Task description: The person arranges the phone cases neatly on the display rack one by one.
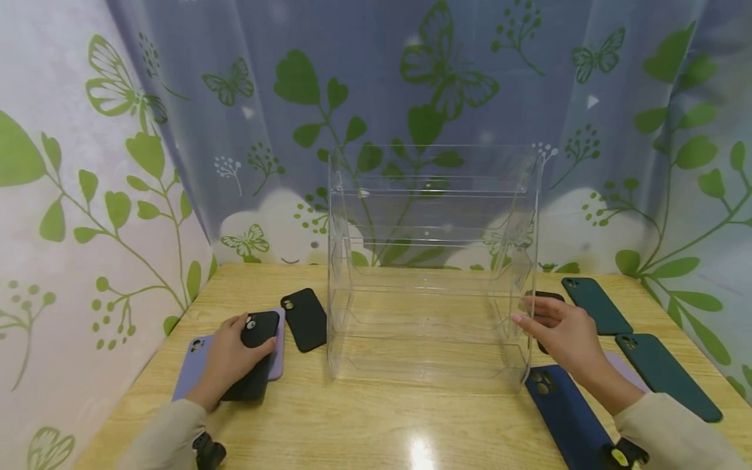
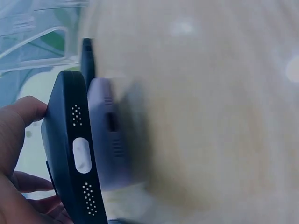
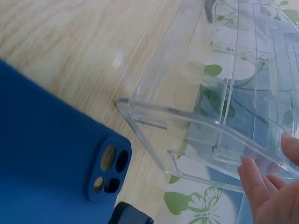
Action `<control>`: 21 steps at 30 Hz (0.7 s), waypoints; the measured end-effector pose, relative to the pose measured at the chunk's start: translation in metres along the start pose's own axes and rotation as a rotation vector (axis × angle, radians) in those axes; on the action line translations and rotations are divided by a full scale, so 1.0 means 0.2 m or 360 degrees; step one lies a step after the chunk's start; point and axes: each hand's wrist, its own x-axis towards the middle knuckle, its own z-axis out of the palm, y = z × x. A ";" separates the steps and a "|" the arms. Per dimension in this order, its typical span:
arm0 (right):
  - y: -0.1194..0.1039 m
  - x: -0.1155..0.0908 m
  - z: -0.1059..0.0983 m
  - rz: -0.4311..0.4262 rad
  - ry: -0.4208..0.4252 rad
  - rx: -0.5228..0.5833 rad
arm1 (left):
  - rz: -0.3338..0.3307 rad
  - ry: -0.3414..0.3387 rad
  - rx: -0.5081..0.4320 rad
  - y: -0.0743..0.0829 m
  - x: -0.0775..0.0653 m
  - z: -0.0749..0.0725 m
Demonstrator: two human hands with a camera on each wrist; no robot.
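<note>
My left hand point(image 1: 229, 356) grips a black phone case point(image 1: 251, 382), thumb on one side and fingers on the other. In the left wrist view the case's bottom edge, with its port cutout and speaker holes, faces the camera. A lavender phone case point(image 1: 278, 362) lies partly behind it, and a periwinkle one point(image 1: 189, 369) is partly covered by the hand. A clear acrylic tiered display stand point(image 1: 425, 341) stands in the middle of the table. At its right side panel, my right hand point(image 1: 566, 336) pinches the edge between thumb and fingers.
Another black case point(image 1: 305, 320) lies left of the stand. On the right lie a navy blue case point(image 1: 566, 414), two dark green cases point(image 1: 596, 305), a lavender case point(image 1: 626, 371) and a dark case point(image 1: 551, 295) partly behind the hand. A patterned curtain point(image 1: 376, 78) hangs behind the wooden table.
</note>
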 end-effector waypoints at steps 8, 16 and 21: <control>-0.01 -0.01 0.01 -0.0029 0.0106 -0.0040 | 0.0130 0.0123 0.0003 0.11 0.05 -0.15; -0.01 -0.01 0.01 -0.0027 0.0116 -0.0046 | 0.0221 0.0221 -0.0026 0.27 0.13 -0.33; -0.01 -0.01 0.01 -0.0025 0.0116 -0.0046 | 0.0304 0.0304 -0.0066 0.41 0.18 -0.44</control>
